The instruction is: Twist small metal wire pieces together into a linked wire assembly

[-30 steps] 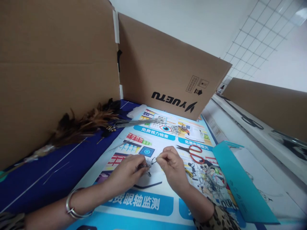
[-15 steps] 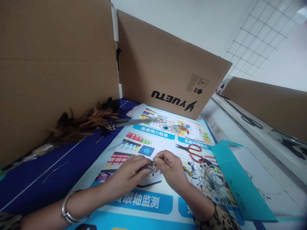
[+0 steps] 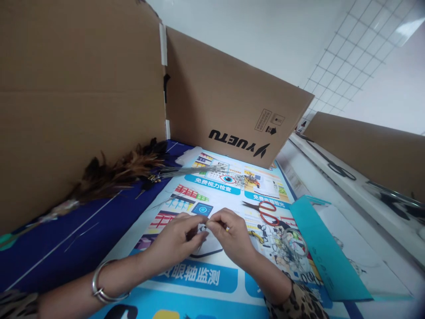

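Note:
Just above the printed sheet [image 3: 226, 290], my two hands meet fingertip to fingertip. My left hand [image 3: 181, 237] is closed, pinching a small silver-and-dark piece [image 3: 202, 227] between thumb and fingers; its exact kind is too small to tell. Thumb and forefinger of my right hand [image 3: 230, 232] are pressed together at the piece's right side, and whatever they pinch is hidden. Red-handled scissors [image 3: 265, 212] lie beyond my right hand with the blades pointing left. A yellow-handled tool [image 3: 257, 236] lies close by my right wrist, partly covered.
A heap of wire loops and small parts [image 3: 292, 248] spreads on the right, beside a turquoise folder [image 3: 327, 248]. Metal wires [image 3: 191, 169] lie farther back. Brown feathers [image 3: 129, 164] rest on the blue cloth. Cardboard panels [image 3: 226, 88] stand at the left and back.
My fingertips have shifted slightly left and the small piece shows less of its shiny surface. My left fingers are spread a little more. The whole view has moved slightly.

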A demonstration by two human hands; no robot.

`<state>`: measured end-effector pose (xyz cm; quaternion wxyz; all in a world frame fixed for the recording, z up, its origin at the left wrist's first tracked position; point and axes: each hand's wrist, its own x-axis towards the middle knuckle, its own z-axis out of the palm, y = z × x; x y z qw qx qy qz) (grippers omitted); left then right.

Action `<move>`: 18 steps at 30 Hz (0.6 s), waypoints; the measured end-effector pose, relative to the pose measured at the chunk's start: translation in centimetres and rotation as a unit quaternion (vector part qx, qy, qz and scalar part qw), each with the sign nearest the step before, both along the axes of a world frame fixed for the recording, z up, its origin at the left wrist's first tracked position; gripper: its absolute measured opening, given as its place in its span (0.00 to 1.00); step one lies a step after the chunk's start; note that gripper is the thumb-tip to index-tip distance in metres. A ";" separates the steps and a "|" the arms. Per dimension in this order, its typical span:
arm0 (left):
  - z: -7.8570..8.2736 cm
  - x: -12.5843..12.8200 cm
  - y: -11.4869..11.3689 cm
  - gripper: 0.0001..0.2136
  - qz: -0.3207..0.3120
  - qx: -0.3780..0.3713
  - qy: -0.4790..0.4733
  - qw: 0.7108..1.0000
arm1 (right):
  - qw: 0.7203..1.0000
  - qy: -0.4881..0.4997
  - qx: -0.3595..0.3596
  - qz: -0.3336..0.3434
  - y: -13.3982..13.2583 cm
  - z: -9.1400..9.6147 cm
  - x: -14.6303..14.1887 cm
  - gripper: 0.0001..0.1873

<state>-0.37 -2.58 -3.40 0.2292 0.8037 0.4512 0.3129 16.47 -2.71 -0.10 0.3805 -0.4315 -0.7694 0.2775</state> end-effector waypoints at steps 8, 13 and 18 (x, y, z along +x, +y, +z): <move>-1.0 0.6 -0.1 0.08 -0.057 0.019 -0.003 0.998 | 0.995 -0.062 0.052 0.057 -0.7 2.2 -2.3 0.06; -1.1 0.7 -0.2 0.08 -0.044 0.037 0.001 0.998 | 0.998 0.008 0.046 0.031 -0.7 4.6 -2.9 0.06; -0.5 0.1 0.6 0.09 -0.060 0.063 0.022 0.996 | 0.985 0.109 -0.132 0.015 -0.6 4.8 -1.1 0.07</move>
